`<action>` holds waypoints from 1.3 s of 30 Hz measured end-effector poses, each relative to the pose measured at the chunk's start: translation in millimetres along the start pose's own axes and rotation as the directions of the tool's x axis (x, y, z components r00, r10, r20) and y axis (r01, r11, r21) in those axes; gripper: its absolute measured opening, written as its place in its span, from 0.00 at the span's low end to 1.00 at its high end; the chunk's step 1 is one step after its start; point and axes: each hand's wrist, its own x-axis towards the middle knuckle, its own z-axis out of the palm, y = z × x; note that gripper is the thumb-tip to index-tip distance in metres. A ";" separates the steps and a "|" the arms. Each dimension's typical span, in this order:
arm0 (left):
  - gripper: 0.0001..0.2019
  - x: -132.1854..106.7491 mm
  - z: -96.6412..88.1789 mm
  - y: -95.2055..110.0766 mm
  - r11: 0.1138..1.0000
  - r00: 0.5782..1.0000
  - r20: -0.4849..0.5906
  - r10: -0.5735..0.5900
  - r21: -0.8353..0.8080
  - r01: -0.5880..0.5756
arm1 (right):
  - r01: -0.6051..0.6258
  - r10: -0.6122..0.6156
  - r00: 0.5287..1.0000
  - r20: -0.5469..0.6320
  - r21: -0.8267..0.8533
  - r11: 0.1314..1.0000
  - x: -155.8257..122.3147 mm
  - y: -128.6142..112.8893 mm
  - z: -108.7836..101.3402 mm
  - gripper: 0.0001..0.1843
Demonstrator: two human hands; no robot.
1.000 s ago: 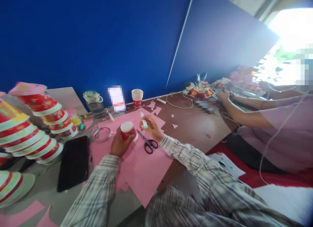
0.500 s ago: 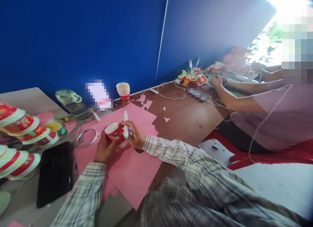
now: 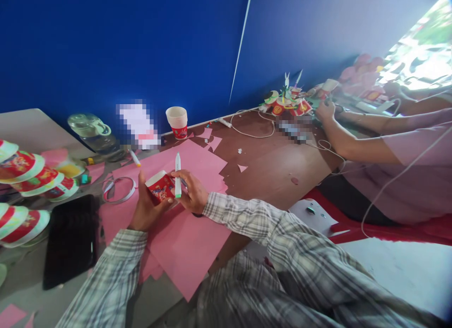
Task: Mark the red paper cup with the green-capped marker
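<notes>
Wrapped by my left hand (image 3: 147,208) is a red printed paper cup (image 3: 161,186), tilted so that its pale rim faces up and left. My right hand (image 3: 192,192) grips a white marker (image 3: 178,177) that points upward, its green end low by the cup. The fingertips of my right hand come close to the cup's right side; whether they touch it I cannot tell. Both hands are above overlapping pink paper sheets (image 3: 197,238). A stack of paper cups (image 3: 177,123) stands behind them near the blue wall.
At left lie a black tablet (image 3: 72,238), rows of stacked red cups (image 3: 33,175), a tape ring (image 3: 119,190) and a clear water bottle (image 3: 93,135). Another marker (image 3: 134,157) rests behind. To the right, a co-worker's hand (image 3: 325,110) is near cup crafts (image 3: 287,104) and a white cable (image 3: 271,130).
The cup in my left hand has tipped, so its printed side shows more and its opening less. My right hand still holds the marker upright. The whole view has shifted slightly.
</notes>
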 end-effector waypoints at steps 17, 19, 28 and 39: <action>0.43 -0.7 0.6 17.7 0.878 0.995 0.005 -0.104 -0.468 0.094 | 0.216 -0.221 0.962 -0.158 -0.045 0.975 3.2 -6.2 -6.7 0.30; 0.40 -0.6 0.0 20.1 0.838 0.991 0.034 -0.126 -0.532 0.125 | 0.242 -0.246 0.954 -0.171 -0.044 0.969 2.2 -9.4 -7.2 0.30; 0.34 -0.1 1.3 12.4 0.935 0.993 -0.042 -0.109 -0.342 0.088 | 0.378 -0.394 0.905 -0.162 -0.120 0.918 0.9 -21.8 -9.5 0.36; 0.29 0.4 2.5 11.1 0.921 0.997 -0.044 -0.061 -0.388 0.040 | 0.362 -0.405 0.895 -0.185 -0.228 0.904 -1.2 -21.5 -5.8 0.35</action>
